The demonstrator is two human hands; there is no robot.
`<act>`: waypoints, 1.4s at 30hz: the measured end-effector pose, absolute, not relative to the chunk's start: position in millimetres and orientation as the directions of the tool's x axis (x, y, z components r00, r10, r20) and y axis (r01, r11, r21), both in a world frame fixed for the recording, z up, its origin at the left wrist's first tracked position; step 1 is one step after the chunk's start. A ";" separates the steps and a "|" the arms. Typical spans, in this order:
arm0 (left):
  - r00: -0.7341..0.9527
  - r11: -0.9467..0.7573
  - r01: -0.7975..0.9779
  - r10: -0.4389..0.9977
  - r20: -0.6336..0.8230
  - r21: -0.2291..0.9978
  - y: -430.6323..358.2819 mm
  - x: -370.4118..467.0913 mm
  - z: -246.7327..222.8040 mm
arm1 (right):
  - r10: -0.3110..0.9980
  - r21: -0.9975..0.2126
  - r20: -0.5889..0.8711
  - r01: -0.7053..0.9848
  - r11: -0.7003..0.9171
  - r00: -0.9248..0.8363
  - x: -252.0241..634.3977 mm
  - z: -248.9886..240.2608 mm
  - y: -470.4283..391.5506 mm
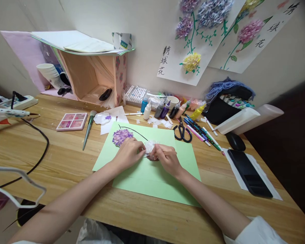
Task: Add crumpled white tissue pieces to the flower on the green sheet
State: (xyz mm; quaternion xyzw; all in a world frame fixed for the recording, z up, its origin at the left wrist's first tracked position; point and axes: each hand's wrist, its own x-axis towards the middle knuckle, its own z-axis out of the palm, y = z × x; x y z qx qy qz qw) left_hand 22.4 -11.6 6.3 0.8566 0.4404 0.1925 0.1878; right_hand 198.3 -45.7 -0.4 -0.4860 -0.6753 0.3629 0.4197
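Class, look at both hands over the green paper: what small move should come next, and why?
Probably steady the white petals with the left hand: its fingers are right beside them, while the right hand holds a thin stick close by on the other side. The petals might shift if nudged.

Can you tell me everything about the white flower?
The white flower is a small, ruffled clump that looks papery. It's on the green paper, at the end of a dark curved line. The left hand is close at its left, the right hand at its right; both seem to touch it. Its lower part is partly hidden.
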 end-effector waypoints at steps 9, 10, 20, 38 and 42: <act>0.527 -0.528 0.689 0.835 0.157 0.497 -11.4 22.3 6.5 | 0.965 -0.905 0.220 0.338 0.257 -0.147 198.0 -10.9 -41.5; 0.526 -0.527 0.686 0.836 0.159 0.501 -11.3 22.4 6.2 | 0.964 -0.905 0.217 0.338 0.258 -0.153 198.0 -10.0 -40.8; 0.520 -0.523 0.688 0.839 0.161 0.503 -12.2 22.1 4.4 | 0.999 -0.972 -0.035 0.235 -0.031 -0.015 184.6 2.5 -31.4; 0.529 -0.524 0.668 0.834 0.157 0.528 -13.6 21.5 7.9 | 0.940 -0.821 0.253 0.464 0.333 -0.227 197.2 1.7 -36.0; 0.517 -0.509 0.685 0.844 0.145 0.522 -13.5 21.3 8.2 | 0.956 -0.857 0.201 0.434 0.276 -0.212 192.8 -1.4 -30.6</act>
